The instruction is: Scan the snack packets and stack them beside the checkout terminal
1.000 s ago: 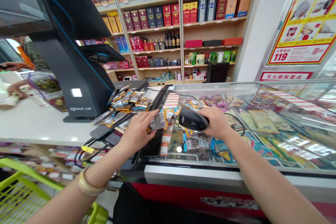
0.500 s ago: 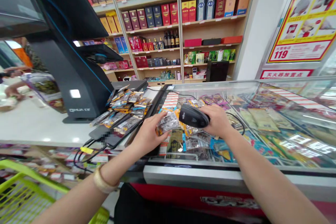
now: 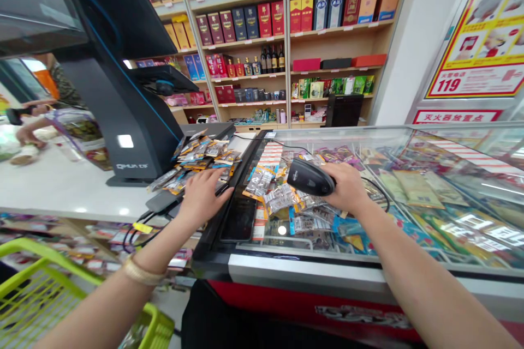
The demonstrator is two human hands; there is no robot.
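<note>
My right hand (image 3: 347, 188) grips a black barcode scanner (image 3: 309, 177) above the glass lid of a chest freezer (image 3: 368, 253), its head aimed left at small snack packets (image 3: 272, 188) lying on the glass. My left hand (image 3: 202, 199) rests palm down, fingers spread, on a pile of snack packets (image 3: 200, 161) spread over a dark keyboard beside the checkout terminal (image 3: 118, 103). A gold bracelet sits on my left wrist.
A white counter (image 3: 53, 188) runs left, where another person's hands (image 3: 27, 133) handle bagged goods. A green shopping basket (image 3: 45, 294) is at lower left. Shelves of boxed liquor (image 3: 262, 22) fill the back wall. A red and yellow poster (image 3: 478, 38) hangs at right.
My left hand has let go of the packet it held by the scanner, leaving it on the glass, and has moved left onto the pile. The scanner hand has stayed nearly still.
</note>
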